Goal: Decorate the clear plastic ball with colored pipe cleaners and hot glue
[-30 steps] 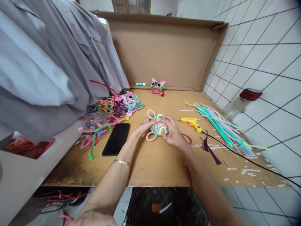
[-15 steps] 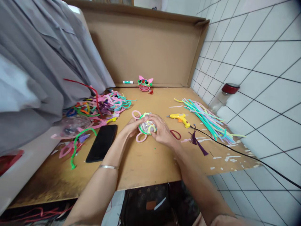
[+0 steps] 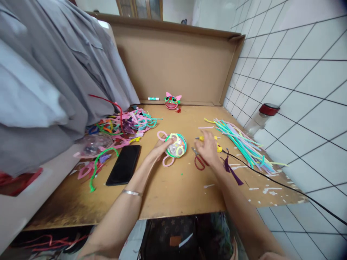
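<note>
My left hand (image 3: 160, 148) grips a clear plastic ball (image 3: 173, 146) from its left side. Green pipe cleaner rims the ball, yellow pipe-cleaner rings lie on its front, and two pink loops stick out on the left. My right hand (image 3: 208, 147) is off the ball, its fingers apart and holding nothing I can see. It hovers over the yellow glue gun (image 3: 219, 147), covering most of it. Just left of and below that hand lie red-handled scissors (image 3: 200, 163), partly hidden by it.
A finished-looking pipe-cleaner animal head (image 3: 171, 101) and a glue stick (image 3: 153, 98) stand at the back. Loose pipe cleaners (image 3: 238, 142) lie right, a tangled heap (image 3: 132, 121) left. A black phone (image 3: 123, 165), purple tassel (image 3: 233, 171) and the gun's cord (image 3: 265, 171) are nearby.
My right hand has let go of the ball and moved right to the glue gun, uncovering the scissors. My left hand still holds the ball. The whole view has shifted slightly.
</note>
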Action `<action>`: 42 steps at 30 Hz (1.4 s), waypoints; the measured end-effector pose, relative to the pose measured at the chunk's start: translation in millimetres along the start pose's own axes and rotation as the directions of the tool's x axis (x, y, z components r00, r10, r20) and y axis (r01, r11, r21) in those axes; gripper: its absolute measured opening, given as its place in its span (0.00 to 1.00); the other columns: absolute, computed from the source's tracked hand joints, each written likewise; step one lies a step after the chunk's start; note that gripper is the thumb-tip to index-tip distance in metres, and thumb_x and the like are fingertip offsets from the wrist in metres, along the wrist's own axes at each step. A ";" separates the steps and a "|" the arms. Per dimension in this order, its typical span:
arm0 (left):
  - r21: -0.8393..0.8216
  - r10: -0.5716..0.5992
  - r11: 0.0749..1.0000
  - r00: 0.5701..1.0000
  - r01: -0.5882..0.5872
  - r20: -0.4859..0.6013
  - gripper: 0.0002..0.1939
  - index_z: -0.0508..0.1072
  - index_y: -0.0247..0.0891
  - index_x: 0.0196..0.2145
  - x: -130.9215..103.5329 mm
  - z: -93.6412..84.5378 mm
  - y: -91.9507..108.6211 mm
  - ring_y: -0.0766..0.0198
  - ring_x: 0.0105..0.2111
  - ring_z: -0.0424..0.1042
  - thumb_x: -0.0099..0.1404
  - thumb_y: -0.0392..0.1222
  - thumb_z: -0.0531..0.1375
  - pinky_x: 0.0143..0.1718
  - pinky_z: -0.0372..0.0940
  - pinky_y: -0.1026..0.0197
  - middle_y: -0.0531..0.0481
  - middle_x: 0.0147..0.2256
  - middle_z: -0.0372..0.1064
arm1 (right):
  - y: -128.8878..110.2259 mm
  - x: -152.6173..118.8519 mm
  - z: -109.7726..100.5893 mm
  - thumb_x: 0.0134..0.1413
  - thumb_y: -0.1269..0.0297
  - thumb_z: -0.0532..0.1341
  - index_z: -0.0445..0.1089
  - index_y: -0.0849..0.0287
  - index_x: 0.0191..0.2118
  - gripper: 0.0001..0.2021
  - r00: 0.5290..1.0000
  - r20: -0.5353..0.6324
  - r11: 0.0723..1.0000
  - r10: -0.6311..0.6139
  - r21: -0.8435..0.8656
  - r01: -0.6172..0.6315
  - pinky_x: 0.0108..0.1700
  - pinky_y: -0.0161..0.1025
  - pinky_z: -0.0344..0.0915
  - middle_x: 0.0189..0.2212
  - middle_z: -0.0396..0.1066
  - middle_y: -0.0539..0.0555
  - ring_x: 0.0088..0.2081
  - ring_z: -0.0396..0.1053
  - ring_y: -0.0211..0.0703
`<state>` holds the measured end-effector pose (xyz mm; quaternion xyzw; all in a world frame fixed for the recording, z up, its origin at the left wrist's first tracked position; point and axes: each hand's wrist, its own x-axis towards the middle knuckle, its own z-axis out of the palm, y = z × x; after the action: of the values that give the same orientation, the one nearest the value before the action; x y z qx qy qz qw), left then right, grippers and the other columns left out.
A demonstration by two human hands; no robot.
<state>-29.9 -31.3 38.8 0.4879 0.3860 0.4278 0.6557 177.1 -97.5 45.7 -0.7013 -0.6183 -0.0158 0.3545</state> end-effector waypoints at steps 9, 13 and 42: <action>0.091 0.072 0.993 0.997 -0.069 -0.030 0.28 0.72 0.37 0.40 -8.8 14.3 5.7 0.53 0.39 0.77 0.40 0.48 0.71 0.41 0.71 0.55 0.46 0.37 0.77 | 47.0 2.4 -2.8 0.61 0.49 0.54 0.68 0.76 0.53 0.30 0.933 0.005 0.784 0.359 -0.544 -0.299 0.49 0.56 0.61 0.50 0.68 0.77 0.52 0.65 0.67; 0.117 0.097 0.989 0.993 -0.089 -0.068 0.31 0.72 0.37 0.43 -4.9 14.9 -1.6 0.53 0.40 0.77 0.40 0.49 0.71 0.43 0.71 0.54 0.46 0.38 0.77 | 49.6 4.1 -1.2 0.60 0.51 0.55 0.69 0.74 0.52 0.27 0.926 0.018 0.790 0.377 -0.529 -0.311 0.50 0.55 0.62 0.51 0.69 0.76 0.53 0.65 0.66; 0.098 0.080 0.993 0.989 -0.068 -0.126 0.22 0.73 0.36 0.33 -2.2 10.7 -0.7 0.56 0.35 0.75 0.45 0.53 0.70 0.39 0.69 0.57 0.48 0.31 0.75 | 13.3 -4.6 -9.6 0.48 0.55 0.57 0.66 0.56 0.35 0.12 0.989 -0.127 0.989 0.077 -0.119 -0.093 0.31 0.38 0.54 0.27 0.71 0.53 0.28 0.65 0.46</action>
<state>-20.6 -36.8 40.7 0.5030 0.4292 0.4642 0.5894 191.7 -106.2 44.4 -0.7454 -0.5627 -0.0821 0.3477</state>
